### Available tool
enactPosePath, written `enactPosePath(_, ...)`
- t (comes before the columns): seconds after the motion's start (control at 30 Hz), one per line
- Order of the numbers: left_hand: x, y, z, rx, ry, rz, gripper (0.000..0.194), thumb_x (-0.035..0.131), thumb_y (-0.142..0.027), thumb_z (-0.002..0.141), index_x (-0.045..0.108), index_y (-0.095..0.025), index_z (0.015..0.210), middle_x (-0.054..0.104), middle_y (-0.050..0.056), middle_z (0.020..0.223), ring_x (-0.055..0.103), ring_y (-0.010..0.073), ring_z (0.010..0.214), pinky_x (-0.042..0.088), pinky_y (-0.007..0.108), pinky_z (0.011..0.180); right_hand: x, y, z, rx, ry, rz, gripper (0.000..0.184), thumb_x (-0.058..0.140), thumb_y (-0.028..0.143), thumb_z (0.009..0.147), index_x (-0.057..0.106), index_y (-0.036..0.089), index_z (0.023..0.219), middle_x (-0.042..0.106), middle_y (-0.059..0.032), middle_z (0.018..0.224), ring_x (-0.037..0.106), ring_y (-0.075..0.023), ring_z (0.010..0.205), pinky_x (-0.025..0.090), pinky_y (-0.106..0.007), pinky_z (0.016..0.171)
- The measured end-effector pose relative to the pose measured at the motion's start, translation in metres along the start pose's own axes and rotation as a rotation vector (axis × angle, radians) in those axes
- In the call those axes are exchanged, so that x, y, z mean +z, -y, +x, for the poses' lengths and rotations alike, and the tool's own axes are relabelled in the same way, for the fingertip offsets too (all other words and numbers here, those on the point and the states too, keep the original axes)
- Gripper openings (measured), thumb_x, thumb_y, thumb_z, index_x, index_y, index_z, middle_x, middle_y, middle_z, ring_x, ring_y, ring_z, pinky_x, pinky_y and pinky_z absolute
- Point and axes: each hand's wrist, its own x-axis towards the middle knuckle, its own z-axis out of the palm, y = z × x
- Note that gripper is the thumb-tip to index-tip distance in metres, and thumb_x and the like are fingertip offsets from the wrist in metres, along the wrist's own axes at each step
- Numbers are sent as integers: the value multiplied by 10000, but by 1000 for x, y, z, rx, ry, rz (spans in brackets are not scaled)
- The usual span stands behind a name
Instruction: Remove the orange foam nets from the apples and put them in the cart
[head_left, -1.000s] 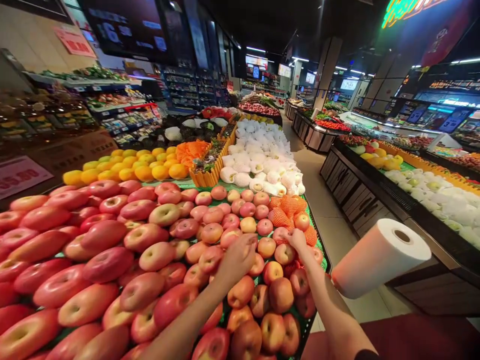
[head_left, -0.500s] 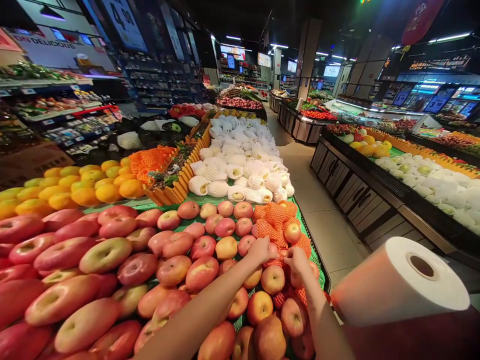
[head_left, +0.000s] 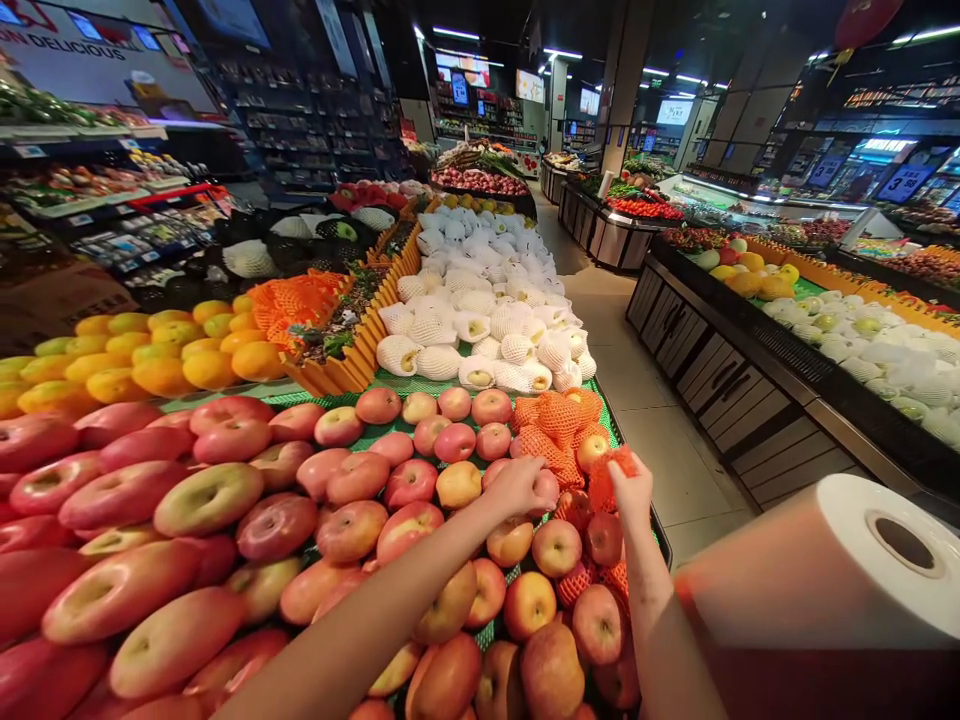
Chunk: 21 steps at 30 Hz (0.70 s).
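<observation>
Head view: the left hand [head_left: 517, 490] curls, fingers closed on an apple [head_left: 547, 489] at its right edge; farther right, the right hand [head_left: 634, 488] pinches orange netting [head_left: 602, 484]. The step seems to be parting fruit and netting; the next move calls for gentle grips.

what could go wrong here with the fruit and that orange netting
The apple at the left hand might slip and bruise on the loose apples piled below; how firmly it is gripped is unclear.

The orange netting in the right hand could catch on nearby fruit and drag it loose.

An apple knocked sideways might roll over the display edge, close to the right forearm, onto the floor.
</observation>
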Motion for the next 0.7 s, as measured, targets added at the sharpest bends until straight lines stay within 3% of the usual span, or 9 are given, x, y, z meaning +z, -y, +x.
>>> enactPosePath(0.03,4,-7,1,27,23,50,545,813,-369,705,651,-111,1157,670,148,1144,614,328,1044,461,404,881,2,6,7,-9,-28,21,150,561,300,767,519,188,858,582,-12,783,528,-163,695,483,-294,654)
enactPosePath(0.1,14,-20,5,26,52,123,472,777,-230,716,676,-65,1146,645,219,1196,585,388,1132,442,463,960,14,19,20,-110,45,-34,163,536,252,762,526,190,913,586,-17,833,559,-168,747,503,-300,718)
enactPosePath(0.17,21,-31,10,-3,70,166,321,729,-124,693,716,-45,1004,657,259,1134,593,418,1118,428,513,989,35,31,30,-248,138,-209,305,554,224,755,581,191,1057,606,-69,1038,601,-205,917,510,-343,853)
enactPosePath(0.27,15,-30,18,-22,78,139,103,692,-208,736,713,-114,774,699,192,939,660,356,928,488,476,888,67,39,47,-347,160,-529,515,658,335,808,596,214,1305,462,-162,1409,532,-313,1211,453,-446,1016)
enactPosePath(0.3,8,-25,21,-32,62,111,148,657,-264,780,696,-135,719,696,158,852,666,318,831,507,439,811,76,38,54,-335,153,-592,563,695,395,813,594,213,1336,433,-177,1452,502,-346,1252,439,-478,1032)
enactPosePath(0.4,-20,-1,35,-118,-107,28,284,490,-270,886,665,-148,699,668,115,736,646,252,706,495,368,693,89,27,74,-309,238,-581,549,790,426,767,652,192,1244,554,-166,1377,502,-356,1252,415,-496,1060)
enactPosePath(0.53,-49,26,69,-153,-365,-119,307,390,-134,912,671,-117,1035,707,133,1055,667,213,985,509,324,881,84,10,85,-334,283,-308,206,762,250,762,653,193,928,679,-101,1199,598,-267,1145,435,-402,1044)
enactPosePath(0.6,-50,30,91,-92,-378,-211,317,409,-114,914,661,-122,1107,698,115,1152,656,175,1060,500,281,943,77,5,85,-263,252,-287,264,793,260,713,615,197,897,698,-84,1095,633,-260,1044,471,-385,961)
enactPosePath(0.7,-38,31,119,-18,-325,-293,192,545,-181,885,692,-137,1001,725,87,1041,674,181,959,518,292,905,67,3,84,-131,239,-386,551,891,329,563,584,213,1006,693,-52,1066,638,-246,914,479,-354,819)
